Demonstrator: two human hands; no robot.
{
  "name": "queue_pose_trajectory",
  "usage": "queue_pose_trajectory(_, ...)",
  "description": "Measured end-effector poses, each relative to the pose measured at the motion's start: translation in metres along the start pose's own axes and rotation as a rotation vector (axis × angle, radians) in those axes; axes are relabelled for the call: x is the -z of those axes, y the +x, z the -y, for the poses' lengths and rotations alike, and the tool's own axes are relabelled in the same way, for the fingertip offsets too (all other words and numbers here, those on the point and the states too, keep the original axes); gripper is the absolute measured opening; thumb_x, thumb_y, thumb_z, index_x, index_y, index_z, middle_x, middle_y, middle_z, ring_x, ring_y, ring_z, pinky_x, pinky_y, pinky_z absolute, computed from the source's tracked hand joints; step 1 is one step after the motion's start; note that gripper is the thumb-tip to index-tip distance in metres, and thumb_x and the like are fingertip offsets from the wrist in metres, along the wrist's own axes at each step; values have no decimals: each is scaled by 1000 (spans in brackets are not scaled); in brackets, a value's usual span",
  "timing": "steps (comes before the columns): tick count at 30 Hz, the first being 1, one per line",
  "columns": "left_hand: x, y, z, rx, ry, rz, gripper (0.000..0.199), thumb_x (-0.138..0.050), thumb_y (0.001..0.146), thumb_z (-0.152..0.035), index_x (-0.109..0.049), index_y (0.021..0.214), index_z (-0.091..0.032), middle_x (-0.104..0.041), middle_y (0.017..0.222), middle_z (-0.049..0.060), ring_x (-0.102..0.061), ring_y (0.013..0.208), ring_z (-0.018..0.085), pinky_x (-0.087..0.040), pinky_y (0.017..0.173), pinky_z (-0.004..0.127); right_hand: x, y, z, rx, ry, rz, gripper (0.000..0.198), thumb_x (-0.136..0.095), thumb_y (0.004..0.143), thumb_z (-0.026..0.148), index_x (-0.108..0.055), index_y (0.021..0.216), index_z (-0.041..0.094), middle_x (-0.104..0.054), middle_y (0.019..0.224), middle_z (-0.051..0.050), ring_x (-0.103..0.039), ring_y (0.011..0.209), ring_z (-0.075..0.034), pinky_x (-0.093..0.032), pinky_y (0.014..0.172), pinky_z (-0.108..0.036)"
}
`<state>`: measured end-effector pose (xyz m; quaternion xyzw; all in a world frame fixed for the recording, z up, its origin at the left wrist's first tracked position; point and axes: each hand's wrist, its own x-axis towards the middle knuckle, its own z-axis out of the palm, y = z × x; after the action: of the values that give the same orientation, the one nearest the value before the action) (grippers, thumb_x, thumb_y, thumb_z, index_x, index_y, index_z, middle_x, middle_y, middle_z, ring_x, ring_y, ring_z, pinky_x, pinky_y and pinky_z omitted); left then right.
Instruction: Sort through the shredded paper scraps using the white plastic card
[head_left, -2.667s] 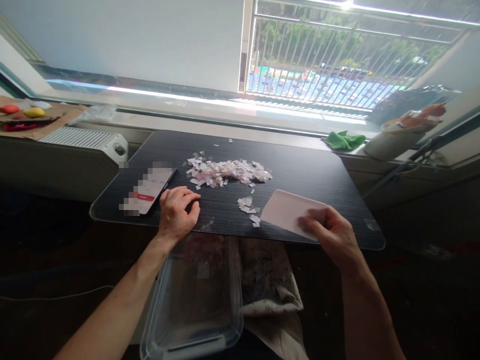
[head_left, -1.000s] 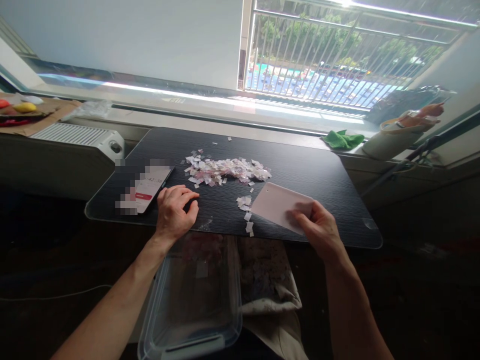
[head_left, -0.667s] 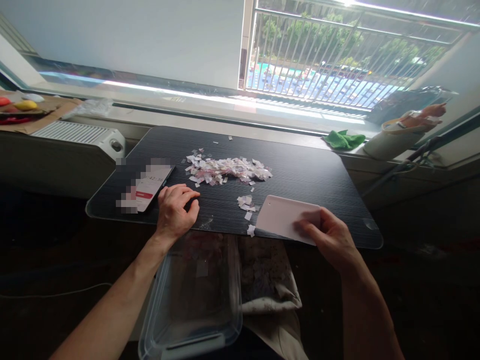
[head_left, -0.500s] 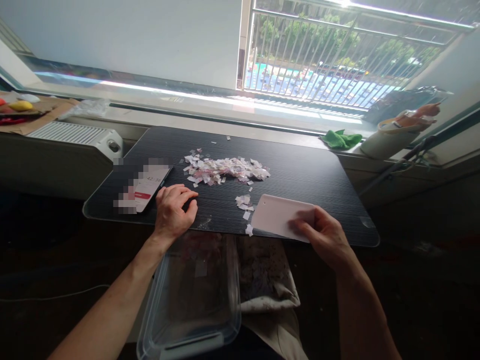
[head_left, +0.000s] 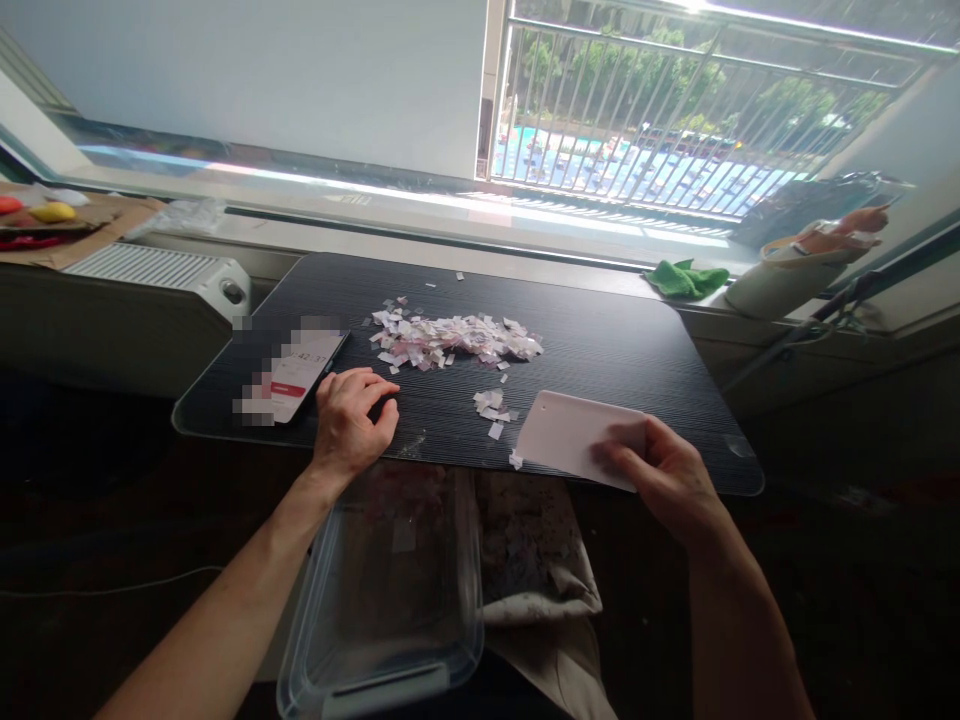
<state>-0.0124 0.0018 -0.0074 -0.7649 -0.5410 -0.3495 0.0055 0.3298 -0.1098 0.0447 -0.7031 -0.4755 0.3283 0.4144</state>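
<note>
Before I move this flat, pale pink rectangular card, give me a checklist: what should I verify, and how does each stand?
1. Right hand gripping the flat, pale pink rectangular card: ok, pinched between thumb and fingers.
2. Left hand free: ok, nothing shows in it.
3. Left hand clear of the slim phone with a lit screen: cannot tell, they sit very close.
4. Heap of white and pinkish paper pieces apart from the card: ok, it lies farther back.
5. Near edge of the black wood-grain table free of small white paper scraps: not ok, some lie by the card's corner.
6. Clear plastic bin below those scraps: not ok, they seem right of it.
</note>
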Motion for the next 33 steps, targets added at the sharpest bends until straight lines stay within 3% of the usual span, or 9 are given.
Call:
queue_pose_trajectory(4,0,0,0,-1,0,-2,17,-53,82,-28,-70,85,-23,-71,95,6,-61,107,29,-37,102,48,-1,6,-5,-36,82,-19,28,-75,71,42,-66,86,21,-69,76,-1,-65,69,-19,-52,65,-31)
queue_pose_trajectory(10,0,0,0,-6,3,-1,17,-53,83,-28,-70,85,-23,-71,94,6,-62,107,28,-38,102,49,-8,8,-2,-155,265,81,32,-82,62,38,-68,82,19,-70,76,0,-64,69,-17,-52,65,-27)
queue_pose_trajectory(17,0,0,0,-13,29,-1,18,-52,84,-28,-69,85,-23,-71,93,5,-62,107,28,-38,101,47,4,-1,-5,-173,272,189,26,-81,68,36,-70,86,20,-69,76,1,-62,68,-15,-50,62,-24)
queue_pose_trajectory(23,0,0,0,-30,36,-11,20,-52,85,-28,-70,86,-21,-72,93,6,-63,107,28,-40,101,48,4,-1,-6,-142,265,102,27,-81,68,36,-69,86,20,-70,78,1,-62,70,-15,-50,64,-24)
queue_pose_trajectory(28,-1,-1,1,-43,30,-31,20,-52,84,-27,-71,85,-20,-72,92,7,-64,106,29,-41,100,49,4,0,-7,-136,227,160,24,-78,72,37,-68,87,21,-70,77,1,-63,70,-16,-50,62,-25)
queue_pose_trajectory(33,-2,-1,2,-50,25,-41,19,-53,84,-27,-71,84,-20,-71,91,7,-63,106,29,-40,101,50,-8,7,-3,-11,192,45,25,-77,72,39,-66,86,21,-72,79,-1,-66,72,-18,-52,67,-29)
